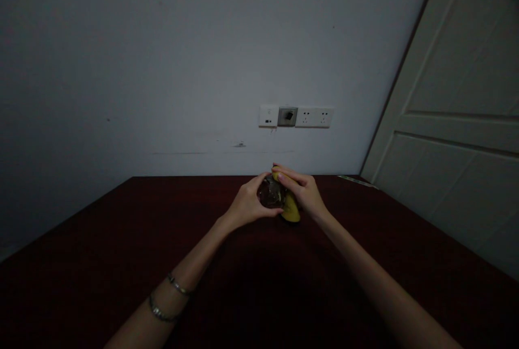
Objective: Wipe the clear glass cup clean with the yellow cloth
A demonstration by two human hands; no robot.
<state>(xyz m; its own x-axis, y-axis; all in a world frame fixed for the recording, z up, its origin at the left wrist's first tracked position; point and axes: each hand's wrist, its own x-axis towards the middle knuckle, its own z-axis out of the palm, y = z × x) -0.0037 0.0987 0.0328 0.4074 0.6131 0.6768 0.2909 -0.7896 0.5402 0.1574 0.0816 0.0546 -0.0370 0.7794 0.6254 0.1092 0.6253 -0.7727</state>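
Observation:
My left hand curls its thumb and fingers around a clear, round glass vessel, perhaps a cup; its exact kind is hard to make out in the dim light. Against the vessel's right side, my right hand pinches a yellow cloth. Part of the cloth shows between the right thumb and fingers at the vessel's upper edge, and another part hangs down below the hand. The two hands are close together over the far part of the dark red table.
Behind the table rises a pale wall with a row of sockets and a grey plate. A white panelled door stands along the right side. A thin strip lies at the table's far right edge.

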